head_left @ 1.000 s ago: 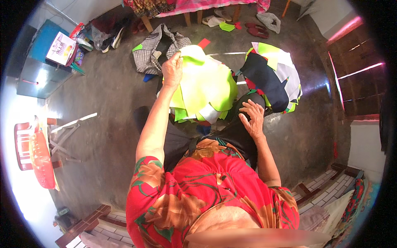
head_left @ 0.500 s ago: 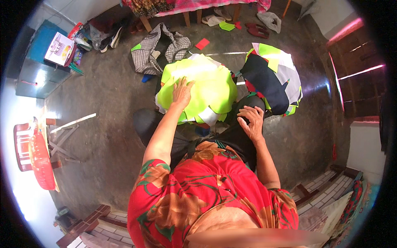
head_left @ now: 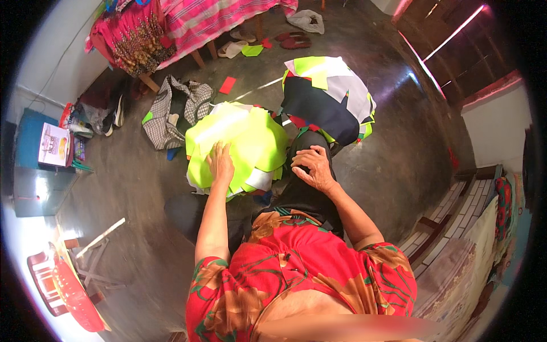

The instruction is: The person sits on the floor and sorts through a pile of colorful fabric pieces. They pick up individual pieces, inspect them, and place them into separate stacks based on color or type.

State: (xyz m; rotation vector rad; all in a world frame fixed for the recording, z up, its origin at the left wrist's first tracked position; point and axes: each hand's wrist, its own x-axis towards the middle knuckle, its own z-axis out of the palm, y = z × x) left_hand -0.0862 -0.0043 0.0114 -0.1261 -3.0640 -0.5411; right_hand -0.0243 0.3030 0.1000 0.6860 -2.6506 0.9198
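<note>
We sit over a smooth, dark grey floor (head_left: 393,182), dull in most places and shiny where light falls near the dark wooden shutters (head_left: 456,51) on the right. In front of us, between the spread knees, is a heap of lime-yellow cloth pieces (head_left: 248,137); what bears it is hidden from us. Our left hand (head_left: 221,163) lies on its near left part, fingers extended and a little apart, gripping nothing that we can see. Our right hand (head_left: 315,168) rests on the right knee (head_left: 307,142), fingers loosely bent, thumb apart, with nothing visible in it.

Just beyond, to the right, stands a second heap of navy, white and lime cloth (head_left: 325,108). A checked cloth (head_left: 162,122) lies on the floor to the left of the lime heap, and a small red piece (head_left: 227,85) lies flat nearby. At the far side we see a table with a pink plaid cover (head_left: 199,25), with dark red footwear (head_left: 293,40) and a whitish bag (head_left: 306,21) near it. Along the left wall are a blue-grey cabinet (head_left: 37,191) bearing a white box (head_left: 54,144), and a reddish-brown chair (head_left: 41,279).
</note>
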